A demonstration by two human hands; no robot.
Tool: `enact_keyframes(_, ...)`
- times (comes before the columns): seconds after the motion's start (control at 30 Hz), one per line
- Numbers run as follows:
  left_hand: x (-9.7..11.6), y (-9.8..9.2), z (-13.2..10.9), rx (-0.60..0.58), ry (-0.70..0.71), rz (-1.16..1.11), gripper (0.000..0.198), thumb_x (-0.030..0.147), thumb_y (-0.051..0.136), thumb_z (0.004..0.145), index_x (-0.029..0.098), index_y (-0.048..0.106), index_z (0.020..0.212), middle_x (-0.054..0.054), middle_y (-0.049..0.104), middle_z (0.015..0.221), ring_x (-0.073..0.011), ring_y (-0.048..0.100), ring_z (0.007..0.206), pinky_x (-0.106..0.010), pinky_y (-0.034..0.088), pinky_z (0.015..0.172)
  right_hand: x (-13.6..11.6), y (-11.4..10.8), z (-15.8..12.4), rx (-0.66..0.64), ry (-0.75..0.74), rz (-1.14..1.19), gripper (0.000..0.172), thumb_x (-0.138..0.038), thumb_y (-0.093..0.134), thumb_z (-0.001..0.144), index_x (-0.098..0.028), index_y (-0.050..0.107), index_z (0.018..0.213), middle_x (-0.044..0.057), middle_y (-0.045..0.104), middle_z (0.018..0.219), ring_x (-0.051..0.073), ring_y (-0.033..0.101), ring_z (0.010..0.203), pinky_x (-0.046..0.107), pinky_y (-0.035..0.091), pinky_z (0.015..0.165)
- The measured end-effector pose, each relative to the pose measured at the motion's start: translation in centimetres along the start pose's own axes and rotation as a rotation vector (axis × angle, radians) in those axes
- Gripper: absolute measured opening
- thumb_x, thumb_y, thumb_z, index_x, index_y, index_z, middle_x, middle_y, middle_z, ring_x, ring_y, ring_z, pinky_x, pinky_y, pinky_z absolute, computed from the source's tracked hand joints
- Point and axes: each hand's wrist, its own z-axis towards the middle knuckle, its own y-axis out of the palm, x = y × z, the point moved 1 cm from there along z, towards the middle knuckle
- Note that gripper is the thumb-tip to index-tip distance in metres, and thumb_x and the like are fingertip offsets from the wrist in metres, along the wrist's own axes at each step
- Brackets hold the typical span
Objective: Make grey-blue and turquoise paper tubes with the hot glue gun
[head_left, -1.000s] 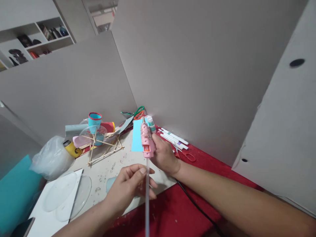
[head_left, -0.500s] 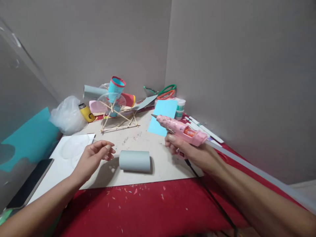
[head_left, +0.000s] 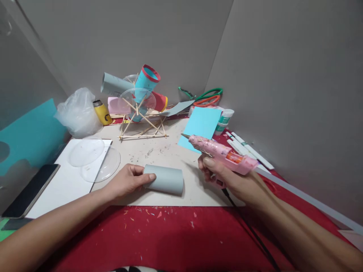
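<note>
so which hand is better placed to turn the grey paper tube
Left, most likely. The left hand rests on the grey paper tube lying on the board. The right hand is full: its grip is shut on the pink glue gun, held above the board to the tube's right.

Pale grey-blue paper tube (head_left: 166, 179): on its side on the beige board (head_left: 170, 151), axis left-right, left end gripped by left hand (head_left: 127, 182); pink glue gun (head_left: 224, 154): glue-speckled, held above the board in right hand (head_left: 235, 181), nozzle pointing left; clear glue stick (head_left: 312, 202) out the back
</note>
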Motion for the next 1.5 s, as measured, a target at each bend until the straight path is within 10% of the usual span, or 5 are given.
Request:
enact_keyframes(0.37, 0.6, 0.7, 0.3, 0.033, -0.110, -0.337, 0.038, 0.042, 0.076, 0.070, 0.015, 0.052, 0.059, 0.005, 0.042, 0.042, -0.0038, 0.029, 0.039, -0.018, 0.015, 0.039, -0.5, 0.2, -0.9, 0.038, -0.006, -0.003, 0.062, -0.047, 0.061, 0.085, -0.028, 0.043, 0.142, -0.001, 0.051, 0.073, 0.013, 0.044, 0.054, 0.022, 0.035, 0.040)
enact_keyframes(0.83, 3.0, -0.4, -0.2, 0.158, -0.010, -0.478, 0.030, 0.032, 0.078, 0.068, 0.016, 0.053, 0.065, 0.008, 0.038, 0.049, -0.0039, 0.032, 0.038, -0.016, 0.023, 0.036, 0.6, 0.0, -0.6, 0.101, 0.044, 0.025, 0.041, -0.059, 0.059, 0.083, -0.020, 0.059, 0.071, -0.001, 0.052, 0.060, 0.012, 0.047, 0.050, 0.023, 0.034, 0.041)
enact_keyframes(1.1, 3.2, 0.4, -3.1, 0.236, 0.475, 0.308, 0.035, 0.031, 0.062, 0.085, 0.016, 0.063, 0.053, -0.001, 0.055, 0.051, -0.0101, 0.050, 0.051, -0.021, 0.040, 0.053, 0.2, 0.3, -0.3, 0.174, 0.096, 0.333, 0.035, -0.053, 0.071, 0.076, -0.019, 0.063, 0.075, -0.001, 0.056, 0.062, 0.010, 0.049, 0.050, 0.020, 0.032, 0.038)
enact_keyframes(1.37, -0.5, 1.1, -2.4, 0.148, 1.260, 1.057, 0.019, 0.014, 0.060, 0.086, 0.017, 0.069, 0.102, -0.010, 0.074, 0.096, -0.0147, 0.063, 0.062, -0.024, 0.045, 0.053, 0.0, 1.1, -0.9, 0.081, 0.077, 0.420, 0.030, -0.045, 0.074, 0.077, -0.018, 0.061, 0.073, -0.003, 0.053, 0.057, 0.008, 0.047, 0.049, 0.018, 0.034, 0.041)
enact_keyframes(1.5, -0.7, 1.3, -2.1, 0.166, 1.245, 1.108, 0.016, 0.012, 0.055, 0.088, 0.016, 0.066, 0.099, -0.008, 0.072, 0.087, -0.0127, 0.060, 0.059, -0.023, 0.044, 0.052, 0.0, 1.4, -1.1, 0.065, 0.078, 0.447, 0.028, -0.040, 0.078, 0.074, -0.019, 0.059, 0.076, -0.004, 0.053, 0.063, 0.007, 0.046, 0.052, 0.017, 0.035, 0.044)
